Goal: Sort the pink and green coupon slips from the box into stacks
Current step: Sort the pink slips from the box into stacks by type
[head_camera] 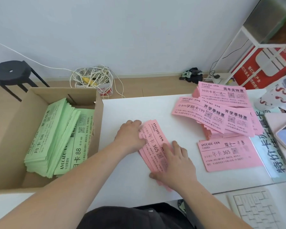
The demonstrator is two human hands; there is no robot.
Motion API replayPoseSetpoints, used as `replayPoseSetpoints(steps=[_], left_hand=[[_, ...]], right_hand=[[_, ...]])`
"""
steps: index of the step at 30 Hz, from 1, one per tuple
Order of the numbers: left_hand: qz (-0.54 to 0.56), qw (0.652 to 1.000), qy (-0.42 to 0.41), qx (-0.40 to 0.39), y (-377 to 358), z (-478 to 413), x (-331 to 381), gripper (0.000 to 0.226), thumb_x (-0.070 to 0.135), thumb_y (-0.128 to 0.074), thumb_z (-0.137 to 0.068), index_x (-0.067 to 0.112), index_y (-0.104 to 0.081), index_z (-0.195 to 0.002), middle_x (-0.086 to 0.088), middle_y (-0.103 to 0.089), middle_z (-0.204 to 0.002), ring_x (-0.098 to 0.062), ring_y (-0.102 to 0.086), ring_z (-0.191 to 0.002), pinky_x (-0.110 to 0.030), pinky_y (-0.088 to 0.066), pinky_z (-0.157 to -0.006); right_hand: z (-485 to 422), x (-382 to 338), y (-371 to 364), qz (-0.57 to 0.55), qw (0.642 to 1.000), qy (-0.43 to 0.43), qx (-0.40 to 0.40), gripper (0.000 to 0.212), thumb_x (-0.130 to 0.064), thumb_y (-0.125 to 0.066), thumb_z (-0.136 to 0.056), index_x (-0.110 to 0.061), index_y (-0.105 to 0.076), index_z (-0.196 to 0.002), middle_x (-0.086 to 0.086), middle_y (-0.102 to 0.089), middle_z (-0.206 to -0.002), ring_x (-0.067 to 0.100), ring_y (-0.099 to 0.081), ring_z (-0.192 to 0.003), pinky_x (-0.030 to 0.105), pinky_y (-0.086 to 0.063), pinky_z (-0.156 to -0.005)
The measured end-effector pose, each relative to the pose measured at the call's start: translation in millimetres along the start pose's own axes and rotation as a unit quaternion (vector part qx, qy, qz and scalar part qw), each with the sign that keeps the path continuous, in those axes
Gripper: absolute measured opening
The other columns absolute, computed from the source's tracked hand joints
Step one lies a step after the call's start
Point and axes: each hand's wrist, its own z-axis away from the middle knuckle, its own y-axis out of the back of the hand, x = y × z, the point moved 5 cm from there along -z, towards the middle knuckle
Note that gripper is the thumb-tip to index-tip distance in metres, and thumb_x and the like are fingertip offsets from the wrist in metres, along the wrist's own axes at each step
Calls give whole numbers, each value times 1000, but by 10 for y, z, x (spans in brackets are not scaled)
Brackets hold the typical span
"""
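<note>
Both hands are down on one pink bundle [155, 146] lying diagonally in the middle of the table [139, 109]. The left hand [130, 134] covers its far end, fingers bent with tips on the paper edge. Pinching or just pressing, can't tell. The right hand [173, 164] lies flat on the near end, fingers straight, thumb along the lower edge. The bundle's near corner is hidden under that palm. Print between the hands reads "年卡 365"; the rest is covered or blurred.

At left, green slips [56, 138] sit in the cardboard box [99, 113] as several leaning stacks, lower layers hidden by the box wall. Pink at right: a fanned pile [213, 116], a far stack [221, 93] behind it, and a near stack [228, 154] also marked "年卡 365". A blue-lettered sheet [267, 146] beside them is partly covered, so its text is incomplete. The keyboard [254, 210] is clipped by the bottom-right corner. A white patterned object [274, 95] at the right edge is mostly out of frame and can't be identified.
</note>
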Motion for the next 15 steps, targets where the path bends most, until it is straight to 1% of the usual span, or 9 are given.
replayPoseSetpoints(steps=[2, 4, 5, 7, 9, 10, 11, 12, 15], left_hand=[[60, 998, 25, -25, -60, 41, -53, 64, 33, -81, -76, 24, -52, -132, 1, -64, -117, -24, -63, -109, -39, -54, -92], [71, 997, 24, -22, -72, 108, -89, 33, 22, -74, -77, 26, -59, -107, 6, -67, -102, -21, -65, -96, -35, -56, -81], [61, 998, 18, -11, -57, 145, -113, 20, 18, -69, -78, 27, -58, -94, 7, -66, -95, -21, -65, -90, -34, -56, -76], [23, 1000, -5, 7, -32, 253, -153, 11, 19, -62, -83, 26, -53, -82, 7, -59, -89, -22, -61, -87, -36, -54, -74], [-16, 998, -55, 35, -62, 409, -165, 11, 23, -59, -89, 26, -50, -83, 6, -50, -92, -22, -56, -88, -39, -52, -75], [-31, 993, -95, 58, -91, 510, -141, 8, 23, -57, -92, 25, -51, -87, 6, -48, -93, -22, -55, -89, -39, -51, -74], [-47, 986, -140, 73, -132, 637, -103, 3, 23, -55, -95, 24, -54, -92, 6, -49, -94, -21, -55, -89, -39, -51, -72], [-70, 976, -188, 83, -197, 758, -48, 6, 21, -54, -96, 24, -59, -97, 6, -53, -96, -21, -57, -89, -40, -51, -71], [-119, 948, -277, 100, -406, 1033, 20, 28, 8, -62, -87, 26, -69, -107, 7, -66, -93, -20, -62, -83, -38, -55, -67]], right_hand=[[8, 67, 9, 6, 1000, 13, -6, 115, -83, -70, -60, -42, -18, -154, -7, -7, -164, 19, -14, -146, 39, -40, -108], [-10, 128, 44, 13, 999, 24, -18, 119, -85, -70, -57, -44, -18, -156, -10, -7, -165, 17, -15, -146, 40, -42, -108], [-23, 146, 70, 10, 999, 25, -23, 118, -87, -69, -56, -45, -20, -155, -12, -9, -164, 16, -15, -146, 40, -42, -108], [-51, 154, 115, -14, 1000, 19, -17, 99, -85, -64, -66, -47, -32, -152, -12, -16, -161, 15, -17, -145, 40, -43, -107], [-72, 139, 125, -16, 1000, 19, 12, 73, -72, -62, -80, -49, -41, -146, -12, -24, -158, 14, -22, -142, 37, -46, -102], [-79, 134, 119, -5, 999, 20, 28, 66, -66, -62, -83, -50, -42, -144, -13, -26, -156, 14, -25, -139, 36, -47, -98], [-80, 135, 94, 3, 999, 21, 41, 63, -62, -63, -83, -50, -44, -142, -15, -28, -154, 13, -28, -137, 33, -49, -95], [-78, 154, 78, 3, 998, 18, 57, 60, -59, -64, -83, -48, -47, -140, -17, -30, -152, 12, -31, -134, 31, -50, -92], [-68, 213, 61, -34, 995, 6, 94, 55, -46, -65, -84, -42, -50, -137, -26, -37, -143, 7, -37, -125, 26, -49, -83]])
